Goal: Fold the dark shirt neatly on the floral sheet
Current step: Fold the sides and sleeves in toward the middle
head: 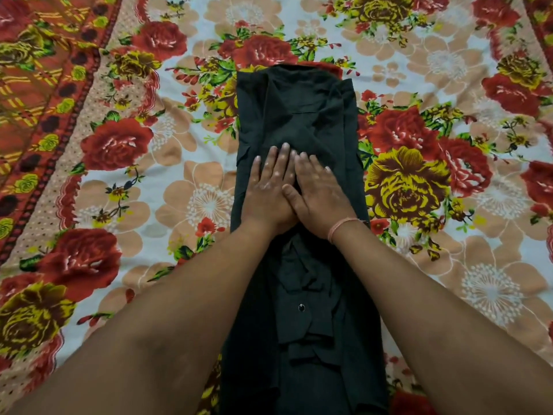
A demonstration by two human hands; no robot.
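Observation:
The dark shirt [296, 115] lies as a long narrow strip down the middle of the floral sheet [149, 163], its sides folded inward. A small button shows on its near part. My left hand [269, 187] and my right hand [320, 193] rest flat on the shirt's middle, side by side and touching, palms down with fingers stretched forward. Neither hand grips the cloth. A pink thread band circles my right wrist. The near end of the shirt is rumpled between my forearms.
The sheet covers the whole view, with red and yellow roses on white. A red-orange patterned border [45, 94] runs along the left side. Bare sheet lies on both sides of the shirt.

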